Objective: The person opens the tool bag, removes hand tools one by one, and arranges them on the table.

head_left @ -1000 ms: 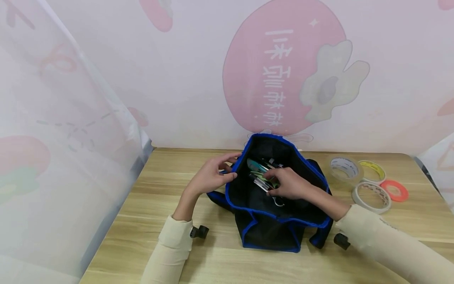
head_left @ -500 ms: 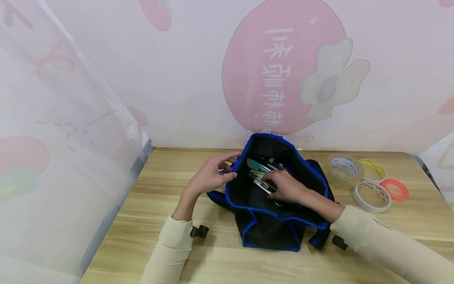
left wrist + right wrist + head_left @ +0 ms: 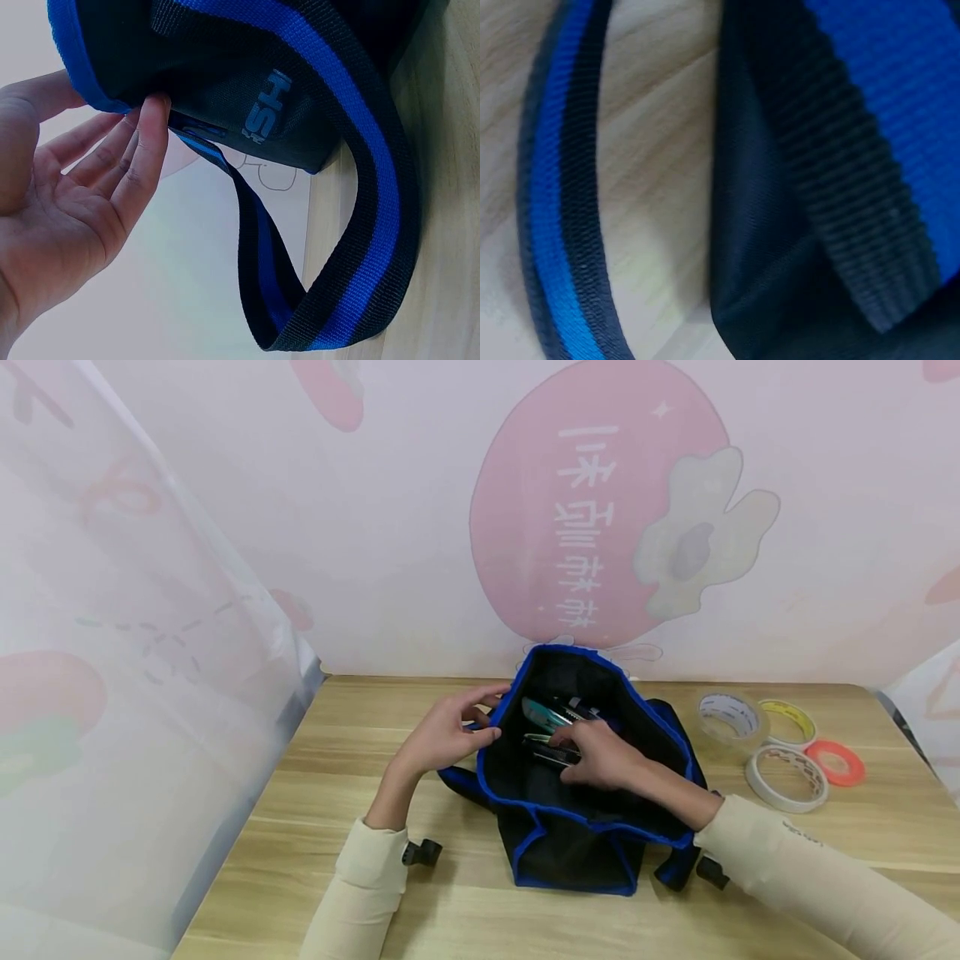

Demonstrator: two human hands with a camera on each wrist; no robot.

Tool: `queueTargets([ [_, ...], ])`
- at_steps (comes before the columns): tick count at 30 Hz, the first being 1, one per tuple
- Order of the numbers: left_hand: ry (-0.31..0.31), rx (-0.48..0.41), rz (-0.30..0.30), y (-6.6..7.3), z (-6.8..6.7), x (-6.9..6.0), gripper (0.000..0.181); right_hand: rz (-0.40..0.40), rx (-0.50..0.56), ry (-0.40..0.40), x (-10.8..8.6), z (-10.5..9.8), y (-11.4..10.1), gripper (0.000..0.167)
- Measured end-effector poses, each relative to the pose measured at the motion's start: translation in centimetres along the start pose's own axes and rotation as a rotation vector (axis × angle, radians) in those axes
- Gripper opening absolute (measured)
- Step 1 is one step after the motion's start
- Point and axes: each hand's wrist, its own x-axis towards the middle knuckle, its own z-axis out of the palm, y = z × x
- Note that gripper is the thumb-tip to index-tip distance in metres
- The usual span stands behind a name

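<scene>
A black bag with blue trim stands open-topped on the table. At its left rim the left hand holds the edge between thumb and fingers; the left wrist view shows this hand at the blue edge, beside the strap. Inside the bag the right hand pinches slim dark and silver items, whose ends it partly covers. A teal item lies just behind them. Only the bag's side and strap appear in the right wrist view, without the hand.
Right of the bag lie a clear tape roll, a yellow-cored roll, a white roll and a red-orange roll. A printed cloth hangs behind the wooden table.
The right hand has shifted slightly left inside the bag, and the slim items lie at a flatter angle. A metal ring below the hand is now out of sight. The left hand stays at the rim.
</scene>
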Motion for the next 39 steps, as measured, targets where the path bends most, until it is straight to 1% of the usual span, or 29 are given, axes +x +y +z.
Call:
queueTargets([
  [5, 0.0, 0.013, -0.004, 0.1, 0.1, -0.1, 0.063, -0.016, 0.034, 0.026, -0.5, -0.6, 0.2, 0.036],
  [9, -0.009, 0.018, -0.011, 0.0, 0.2, 0.0, 0.064, -0.044, 0.043, 0.094, -1.4, -1.6, 0.1, 0.034],
  [11, -0.011, 0.017, -0.013, 0.0, 0.3, 0.0, 0.064, -0.052, 0.052, 0.134, -1.8, -2.4, 0.0, 0.036],
  [17, -0.002, 0.015, -0.011, 0.0, 0.2, 0.0, 0.063, -0.015, 0.103, 0.235, -3.7, -5.2, -1.0, 0.043],
  [21, -0.001, 0.014, -0.006, 0.0, 0.2, -0.1, 0.064, -0.012, 0.12, 0.299, -5.2, -6.8, -1.4, 0.045],
  [26, -0.002, 0.013, -0.001, 0.0, 0.1, -0.1, 0.064, 0.0, 0.165, 0.345, -7.2, -8.5, -1.5, 0.046],
  [28, -0.003, 0.014, -0.004, 0.0, 0.1, -0.2, 0.064, 0.008, 0.183, 0.36, -8.0, -9.0, -1.4, 0.046],
  [34, -0.007, 0.023, -0.008, 0.1, 0.1, -0.1, 0.064, 0.054, 0.15, 0.434, -10.5, -10.2, -0.2, 0.048],
  [39, -0.008, 0.023, -0.003, 0.1, 0.1, -0.1, 0.064, 0.074, 0.155, 0.487, -12.7, -10.3, 1.4, 0.05],
])
